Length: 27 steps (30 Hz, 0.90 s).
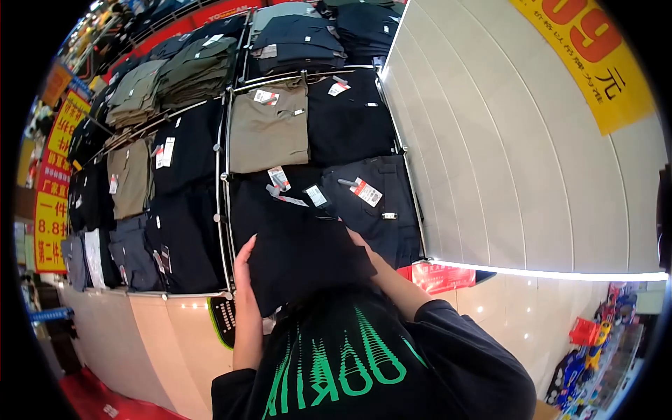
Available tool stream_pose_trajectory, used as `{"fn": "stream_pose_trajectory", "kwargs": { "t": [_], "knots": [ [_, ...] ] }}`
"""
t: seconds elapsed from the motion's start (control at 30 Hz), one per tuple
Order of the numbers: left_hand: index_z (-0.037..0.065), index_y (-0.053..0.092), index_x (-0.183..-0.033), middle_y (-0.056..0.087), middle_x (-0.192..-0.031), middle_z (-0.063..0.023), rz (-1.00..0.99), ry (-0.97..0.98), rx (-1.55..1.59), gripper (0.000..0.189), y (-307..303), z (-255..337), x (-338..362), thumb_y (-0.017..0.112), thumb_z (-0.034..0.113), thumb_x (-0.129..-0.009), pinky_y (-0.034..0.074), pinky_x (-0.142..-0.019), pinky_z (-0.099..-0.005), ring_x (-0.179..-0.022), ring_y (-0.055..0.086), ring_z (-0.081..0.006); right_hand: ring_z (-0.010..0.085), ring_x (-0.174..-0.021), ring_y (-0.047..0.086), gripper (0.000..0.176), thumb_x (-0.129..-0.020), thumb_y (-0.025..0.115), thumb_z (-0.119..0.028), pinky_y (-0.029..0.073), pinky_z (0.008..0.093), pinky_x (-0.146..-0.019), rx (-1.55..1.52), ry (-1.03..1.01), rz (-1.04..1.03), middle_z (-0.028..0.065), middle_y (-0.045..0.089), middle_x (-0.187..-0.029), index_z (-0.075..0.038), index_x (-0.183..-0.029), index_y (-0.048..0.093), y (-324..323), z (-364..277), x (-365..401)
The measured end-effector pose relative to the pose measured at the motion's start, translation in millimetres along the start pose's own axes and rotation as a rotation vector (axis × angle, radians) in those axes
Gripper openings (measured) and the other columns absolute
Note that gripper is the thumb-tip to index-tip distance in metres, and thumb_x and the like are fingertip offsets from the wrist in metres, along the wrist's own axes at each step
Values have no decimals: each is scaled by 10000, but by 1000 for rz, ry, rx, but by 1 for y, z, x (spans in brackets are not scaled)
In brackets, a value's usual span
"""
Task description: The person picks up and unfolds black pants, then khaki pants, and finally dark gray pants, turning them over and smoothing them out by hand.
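A folded pair of black trousers (308, 255) is held in front of my chest, at the lower edge of a display rack. My left hand (245, 266) grips its left side, the fingers partly hidden by the cloth. On the opposite side, my right hand (359, 243) holds the edge, with its fingertips mostly covered. White tags (316, 196) lie just above the held trousers. Folded dark grey trousers (402, 199) with a red-and-white tag (366, 192) rest to the right. Folded khaki trousers (269, 136) and another black pair (343, 129) lie higher up the rack.
Metal rails (224, 175) divide the rack. More folded trousers (183, 210) fill the left section. A white slatted panel (504, 154) with a yellow price sign (595, 63) borders the right. Yellow-and-red signs (52, 231) hang at far left; toys (595, 339) stand at lower right.
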State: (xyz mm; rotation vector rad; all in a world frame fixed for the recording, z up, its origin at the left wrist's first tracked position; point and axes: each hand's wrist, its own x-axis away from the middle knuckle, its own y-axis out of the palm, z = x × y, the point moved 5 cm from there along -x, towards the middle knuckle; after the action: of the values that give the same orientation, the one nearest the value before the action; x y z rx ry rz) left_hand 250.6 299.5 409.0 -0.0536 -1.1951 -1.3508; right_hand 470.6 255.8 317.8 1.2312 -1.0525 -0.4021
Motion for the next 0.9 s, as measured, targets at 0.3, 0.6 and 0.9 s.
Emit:
{"fn": "stream_pose_trajectory", "kwargs": {
  "t": [0.3, 0.6, 0.9],
  "knots": [
    [-14, 615, -1085, 654, -1035, -143, -33, 95, 85, 304, -44, -22, 10, 593, 185, -857, 509, -867, -364, -939, 632, -243, 202, -937, 619, 445, -720, 667, -33, 501, 333, -834, 627, 53, -18, 98, 630, -1041, -8, -1150, 557, 69, -53, 26],
    [-27, 348, -1323, 425, -1291, -226, 718, 901, -1475, 629, -39, -92, -12, 655, 177, -813, 336, -1020, -400, -1196, 406, -371, 173, -1013, 553, 505, -705, 588, 44, 417, 273, -886, 1257, -64, 200, 72, 595, -1107, -22, -1201, 517, -12, -76, -7],
    [-2, -8, -1443, 37, -1491, -266, -133, 495, -1725, 1279, 80, -156, -13, 813, 468, -582, 152, -1093, -539, -1389, 58, -405, 208, -1167, 461, 750, -893, 514, -510, 362, 299, -988, 979, -9, 355, 151, 479, -1292, 83, -1324, 357, -3, -71, 9]
  ]
}}
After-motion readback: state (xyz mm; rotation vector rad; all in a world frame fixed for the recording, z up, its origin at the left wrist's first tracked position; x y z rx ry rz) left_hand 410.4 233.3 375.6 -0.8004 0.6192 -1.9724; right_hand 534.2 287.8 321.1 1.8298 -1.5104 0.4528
